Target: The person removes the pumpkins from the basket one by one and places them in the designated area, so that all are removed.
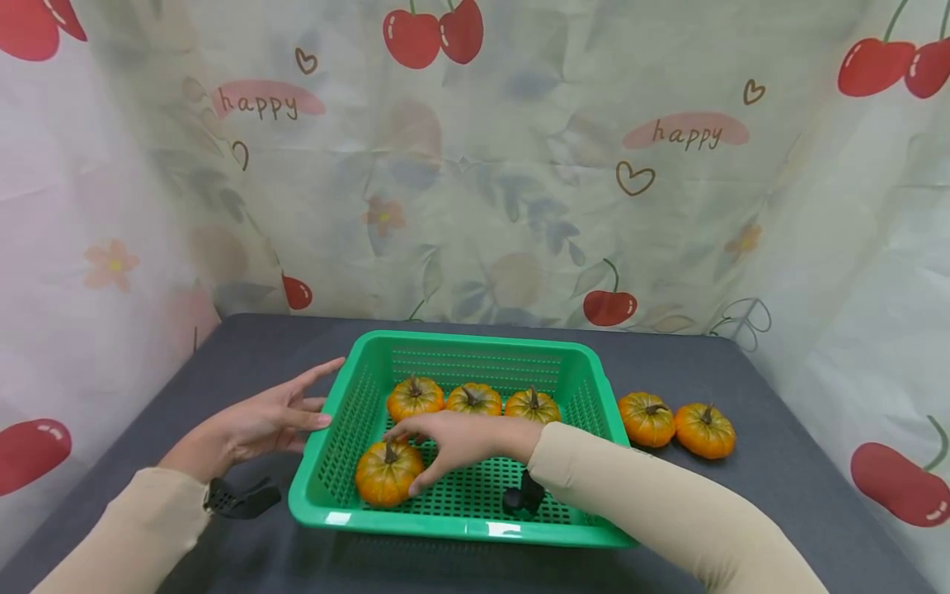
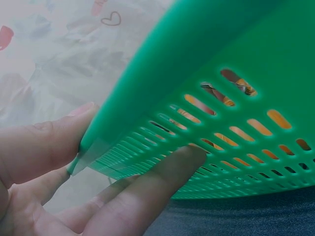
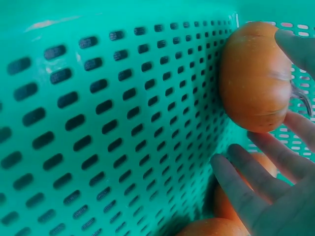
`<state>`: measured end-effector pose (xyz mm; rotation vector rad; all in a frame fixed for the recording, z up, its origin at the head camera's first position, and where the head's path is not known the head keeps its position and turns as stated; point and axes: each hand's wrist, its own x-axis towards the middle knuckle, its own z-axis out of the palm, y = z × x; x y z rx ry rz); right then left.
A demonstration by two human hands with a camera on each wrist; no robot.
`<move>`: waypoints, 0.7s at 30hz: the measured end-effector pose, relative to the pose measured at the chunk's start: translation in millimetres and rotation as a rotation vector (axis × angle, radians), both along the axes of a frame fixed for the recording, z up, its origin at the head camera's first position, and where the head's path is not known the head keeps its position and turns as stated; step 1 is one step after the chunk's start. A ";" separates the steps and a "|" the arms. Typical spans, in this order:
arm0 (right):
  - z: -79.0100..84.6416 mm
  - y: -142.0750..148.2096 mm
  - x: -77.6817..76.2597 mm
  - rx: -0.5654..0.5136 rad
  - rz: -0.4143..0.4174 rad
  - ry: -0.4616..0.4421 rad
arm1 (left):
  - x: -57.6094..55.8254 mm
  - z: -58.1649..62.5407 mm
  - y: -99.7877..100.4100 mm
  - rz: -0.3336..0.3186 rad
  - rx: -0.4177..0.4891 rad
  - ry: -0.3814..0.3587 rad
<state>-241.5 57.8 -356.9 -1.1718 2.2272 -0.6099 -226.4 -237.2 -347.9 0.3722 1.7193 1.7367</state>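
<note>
In the head view a green plastic basket (image 1: 467, 528) with slotted walls lies in front of me. My right hand (image 1: 453, 441) reaches into it and holds a small orange pumpkin (image 1: 382, 478) near the left wall. Thumb and index finger lie on either side of this pumpkin (image 3: 253, 78) in the right wrist view; the other fingers are spread. My left hand (image 1: 263, 425) touches the basket's left side with fairly straight fingers. One of its fingertips (image 2: 192, 155) rests against the slotted wall below the rim in the left wrist view.
Three more pumpkins, among them the leftmost one (image 1: 416, 398), line the back of the basket. To its right, two pumpkins (image 1: 647, 419) sit side by side on the dark table (image 1: 245, 355). A printed curtain (image 1: 475, 247) hangs behind and at both sides.
</note>
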 end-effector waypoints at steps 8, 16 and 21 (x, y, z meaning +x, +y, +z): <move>-4.5 -4.3 0.0 0.014 0.020 0.011 | 0.1 0.4 0.1 -0.003 0.007 -0.011; -6.0 -8.0 -0.1 0.028 0.011 -0.002 | -0.1 0.1 -0.1 -0.009 0.009 -0.010; -7.9 -10.5 -0.1 0.032 0.010 -0.003 | -0.2 -0.1 -0.3 -0.008 0.002 -0.005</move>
